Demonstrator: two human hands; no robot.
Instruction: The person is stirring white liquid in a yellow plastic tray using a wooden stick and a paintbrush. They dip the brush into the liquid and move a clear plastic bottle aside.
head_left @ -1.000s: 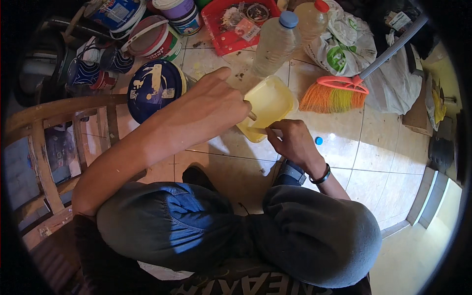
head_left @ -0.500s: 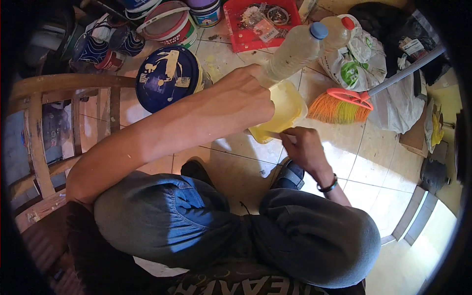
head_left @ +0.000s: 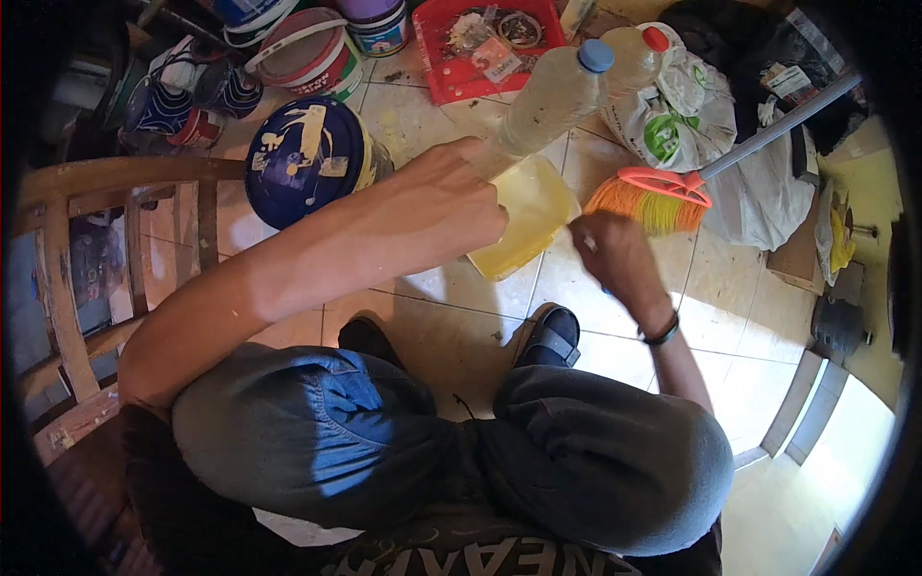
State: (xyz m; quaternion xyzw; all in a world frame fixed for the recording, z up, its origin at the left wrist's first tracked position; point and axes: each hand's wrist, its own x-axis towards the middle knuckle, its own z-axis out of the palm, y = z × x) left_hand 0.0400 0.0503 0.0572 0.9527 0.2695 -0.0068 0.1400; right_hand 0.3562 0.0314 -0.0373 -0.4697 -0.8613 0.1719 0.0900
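Between my hands is a shallow, square-cornered plastic tub point(head_left: 523, 252), with pale yellow paint-like stuff coating its inside. My left hand point(head_left: 459, 197) reaches across from the left and grips the tub's left side; its fingertips are hidden behind the knuckles. Just off the tub's right edge is my right hand point(head_left: 619, 252), closed, with a dark wristband behind it. A small blue bit shows under its palm, but what it holds is mostly hidden. A large clear bottle with a blue cap point(head_left: 557, 96) stands right behind the tub.
A dark blue lidded paint bucket point(head_left: 298, 158) stands at left, beside a wooden chair point(head_left: 72, 278). Farther back are more paint pails point(head_left: 312, 58) and a red tray point(head_left: 451, 82) of scraps. A broom point(head_left: 653, 197), a red-capped bottle point(head_left: 634, 62) and plastic bags point(head_left: 672, 115) lie rightward.
My right hand has moved right, away from the tub's near edge, where it held a thin flat tool. My left hand keeps its grip on the tub. The whole view has shifted slightly.
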